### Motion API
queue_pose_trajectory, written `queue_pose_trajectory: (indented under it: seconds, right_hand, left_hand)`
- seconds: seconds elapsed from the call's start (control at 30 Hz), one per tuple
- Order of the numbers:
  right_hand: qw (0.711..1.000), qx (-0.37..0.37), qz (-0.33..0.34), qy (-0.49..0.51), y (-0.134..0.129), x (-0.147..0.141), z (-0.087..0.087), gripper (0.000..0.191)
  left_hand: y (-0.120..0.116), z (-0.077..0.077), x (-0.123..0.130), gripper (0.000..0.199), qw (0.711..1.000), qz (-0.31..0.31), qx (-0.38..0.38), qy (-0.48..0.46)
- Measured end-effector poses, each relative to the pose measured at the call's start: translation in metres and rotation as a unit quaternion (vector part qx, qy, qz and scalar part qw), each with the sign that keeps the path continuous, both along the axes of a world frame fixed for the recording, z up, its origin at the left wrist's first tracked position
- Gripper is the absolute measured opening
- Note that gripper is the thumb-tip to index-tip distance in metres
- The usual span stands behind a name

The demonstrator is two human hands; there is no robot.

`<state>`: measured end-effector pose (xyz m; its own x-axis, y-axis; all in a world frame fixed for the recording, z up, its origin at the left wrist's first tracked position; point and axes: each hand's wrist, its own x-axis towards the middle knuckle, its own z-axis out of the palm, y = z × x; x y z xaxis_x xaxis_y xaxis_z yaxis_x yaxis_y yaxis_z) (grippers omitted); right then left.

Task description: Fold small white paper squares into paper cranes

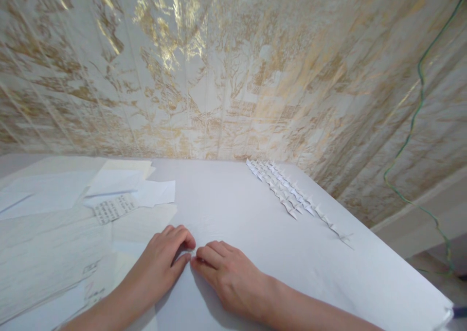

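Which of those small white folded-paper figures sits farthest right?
The small white folded-paper figure at the near end of the rightmost row; it also lies lower in the picture than all the others.

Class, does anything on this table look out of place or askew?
Mildly, the loose papers at left: they overlap at uneven angles, a written slip tilted among them, whereas the folded papers form rows.

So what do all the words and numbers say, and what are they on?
None can be read clearly.
Small note: dark lines of writing, too small and blurred.
Big sheet: faint lines, darker marks near its right edge, too blurred.
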<state>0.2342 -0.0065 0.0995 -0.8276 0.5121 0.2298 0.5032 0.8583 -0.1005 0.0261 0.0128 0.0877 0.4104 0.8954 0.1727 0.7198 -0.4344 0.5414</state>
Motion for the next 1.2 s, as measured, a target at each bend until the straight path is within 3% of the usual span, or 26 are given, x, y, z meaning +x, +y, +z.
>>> queue_pose_trajectory:
  seconds: [0.3, 0.53, 0.63, 0.73, 0.87, 0.97, 1.07, 1.2]
  right_hand:
    - [0.999, -0.034, 0.002, 0.002, 0.0, 0.005, 0.004, 0.016]
    - [0.986, -0.1, -0.027, 0.131, 0.01, 0.019, 0.001, 0.039]
    - [0.969, -0.129, -0.084, 0.192, 0.013, 0.019, 0.0, 0.035]
    - [0.96, -0.149, -0.104, 0.214, 0.012, 0.014, -0.002, 0.032]
    - [0.946, -0.153, -0.083, 0.272, 0.007, 0.006, -0.006, 0.034]
    - [0.937, -0.13, -0.028, 0.323, 0.006, 0.003, -0.004, 0.019]
    - [0.947, -0.057, 0.012, 0.316, 0.01, 0.003, -0.001, 0.017]
    - [0.984, 0.119, 0.004, 0.135, 0.022, 0.004, -0.004, 0.015]
  left_hand:
    - [0.0, -0.004, 0.001, 0.019, 1.0, 0.008, 0.003, -0.007]
    - [-0.003, -0.008, -0.008, 0.024, 0.995, -0.058, 0.079, -0.033]
    - [-0.002, -0.002, -0.007, 0.019, 0.997, -0.054, 0.036, -0.046]
    - [-0.003, 0.007, -0.003, 0.007, 0.995, -0.024, -0.069, -0.065]
    - [-0.004, 0.012, 0.002, 0.002, 0.964, -0.066, -0.165, -0.197]
    - [-0.003, 0.007, 0.004, 0.009, 0.945, -0.095, -0.179, -0.259]
    - [0.0, 0.002, 0.005, 0.006, 0.954, -0.081, -0.139, -0.254]
    - [-0.001, 0.005, -0.001, 0.012, 0.987, -0.023, -0.013, -0.159]
